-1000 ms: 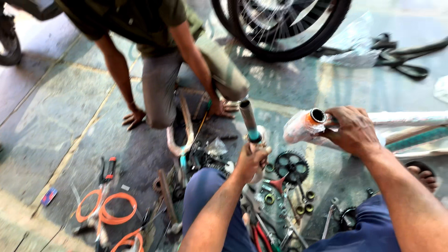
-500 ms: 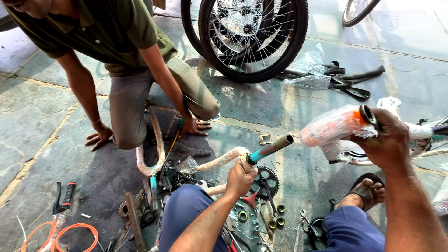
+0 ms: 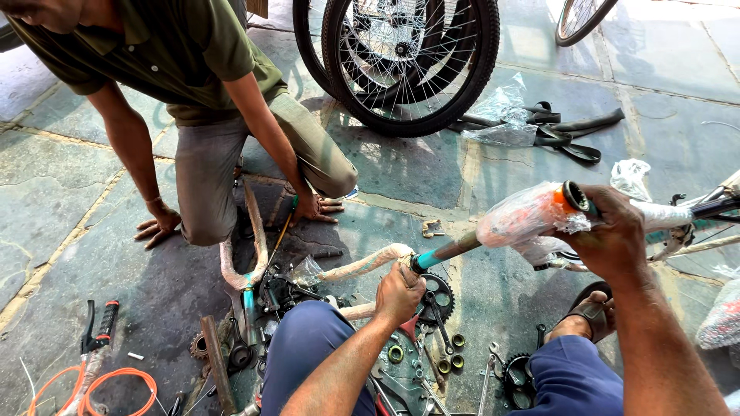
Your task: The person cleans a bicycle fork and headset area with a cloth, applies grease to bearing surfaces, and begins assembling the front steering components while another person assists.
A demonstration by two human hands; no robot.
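Head view — left hand (image 3: pixel 399 294) grip clamped on fork stem (image 3: pixel 445 251), right hand (image 3: pixel 609 235) on wrapped tube (image 3: pixel 524 217) — sprocket (image 3: pixel 436 296) below.

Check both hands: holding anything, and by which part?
Left hand grips the wrapped bicycle fork just below its bare steerer. Right hand clasps the frame's plastic-wrapped head tube.

Sunlit stone-slab floor (image 3: pixel 678 100) (cracked, grey-green)
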